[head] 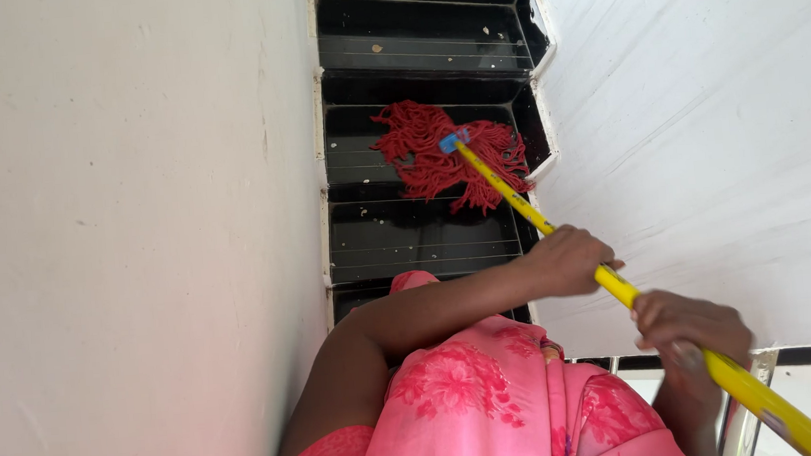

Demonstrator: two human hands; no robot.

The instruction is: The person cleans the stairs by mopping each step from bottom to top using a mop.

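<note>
A narrow flight of black stairs (425, 231) runs between two white walls (136, 230), with pale specks on the steps. Both hands close around a yellow mop handle (622, 288): the left hand (567, 259) lower down, the right hand (693, 326) higher. The red mop head (439, 158) rests on a black step.
</note>
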